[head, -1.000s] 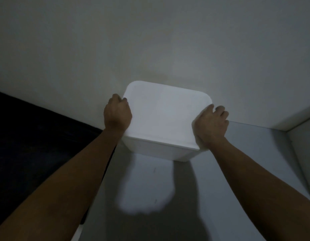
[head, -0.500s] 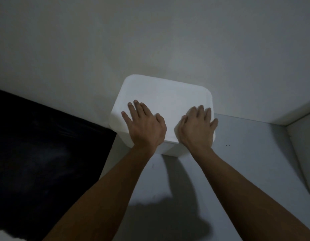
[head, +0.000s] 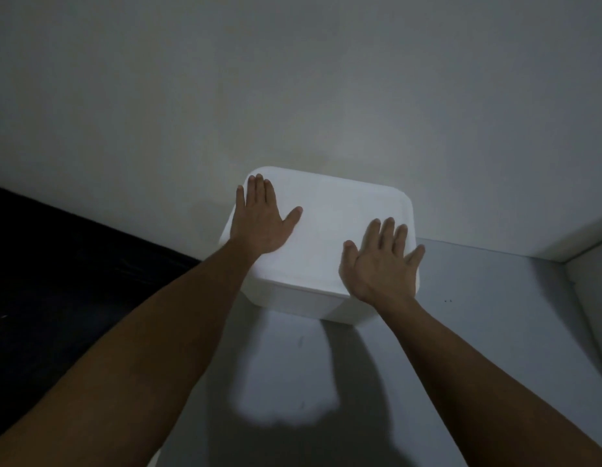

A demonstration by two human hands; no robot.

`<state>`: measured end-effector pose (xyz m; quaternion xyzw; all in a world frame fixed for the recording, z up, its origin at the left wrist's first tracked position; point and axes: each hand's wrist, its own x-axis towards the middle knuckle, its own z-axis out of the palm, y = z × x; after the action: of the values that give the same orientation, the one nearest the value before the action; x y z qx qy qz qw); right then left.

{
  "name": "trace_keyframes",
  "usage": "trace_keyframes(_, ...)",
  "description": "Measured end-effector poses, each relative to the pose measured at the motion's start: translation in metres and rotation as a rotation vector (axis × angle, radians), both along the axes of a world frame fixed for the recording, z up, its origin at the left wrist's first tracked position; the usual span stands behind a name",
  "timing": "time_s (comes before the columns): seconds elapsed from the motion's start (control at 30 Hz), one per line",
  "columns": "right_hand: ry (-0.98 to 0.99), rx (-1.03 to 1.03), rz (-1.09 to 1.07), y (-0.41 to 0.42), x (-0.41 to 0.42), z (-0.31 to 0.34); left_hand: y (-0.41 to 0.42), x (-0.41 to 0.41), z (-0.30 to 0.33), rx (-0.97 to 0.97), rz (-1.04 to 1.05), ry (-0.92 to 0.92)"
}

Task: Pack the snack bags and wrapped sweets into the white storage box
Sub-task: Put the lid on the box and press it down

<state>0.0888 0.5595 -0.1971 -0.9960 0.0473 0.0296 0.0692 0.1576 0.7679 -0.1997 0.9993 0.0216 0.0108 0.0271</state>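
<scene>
Head view: I've got both arms stretched forward, left hand (head: 259, 220) flat on the box (head: 326, 237) lid's far left, right hand (head: 380, 264) flat near its right edge, fingers straight, gripping nothing. Box sits at the shelf's (head: 495, 332) back edge against the wall (head: 293, 96), long axis left-right.

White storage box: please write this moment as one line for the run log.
white storage box: lid on, against wall | left hand: flat on lid | right hand: flat on lid | snacks: none visible
</scene>
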Motion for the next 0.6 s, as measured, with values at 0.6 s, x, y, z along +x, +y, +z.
trace_keyframes(0.6, -0.073, -0.045, 0.059, -0.012, 0.086, 0.002, -0.013, 0.031, -0.004, -0.050, -0.200, -0.155)
